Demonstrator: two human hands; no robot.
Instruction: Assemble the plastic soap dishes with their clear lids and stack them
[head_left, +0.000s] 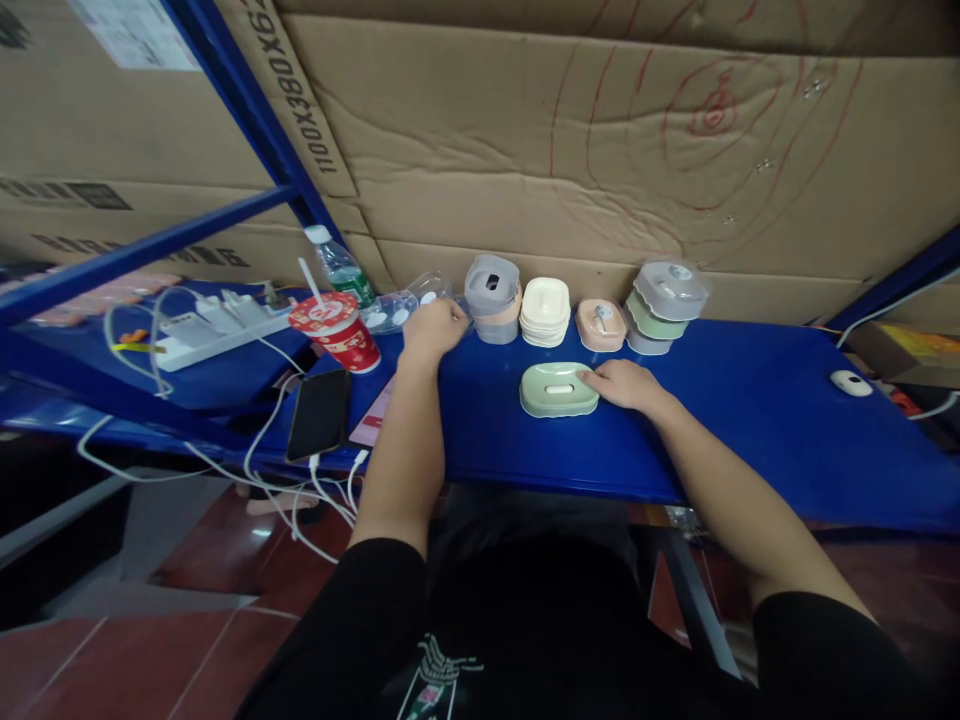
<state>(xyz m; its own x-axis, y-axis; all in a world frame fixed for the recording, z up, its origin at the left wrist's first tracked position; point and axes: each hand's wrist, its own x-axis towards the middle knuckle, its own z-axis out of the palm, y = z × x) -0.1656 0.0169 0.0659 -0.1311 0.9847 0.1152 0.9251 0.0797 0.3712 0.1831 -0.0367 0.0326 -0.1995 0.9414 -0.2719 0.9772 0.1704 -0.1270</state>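
Table (750, 430) is blue; clock below is centred on the green dish (541, 398). Tall stack of containers (652, 320), clear top, at 2 o'clock. Clear plastic pieces (391, 312) at 10, grey-and-peach stack (491, 327) at 11. Green dish lies flat near table's front edge. Left hand (436, 328) at 10, fingers curled, can't tell if gripping. Right hand (626, 384) at 3, fingers touching dish's rim, grip unclear. Pale bar (559, 389) mid-dish.

What the left hand (436, 328) may grip is hidden; the left forearm (405, 440) partly covers a pink-screened device (370, 422).
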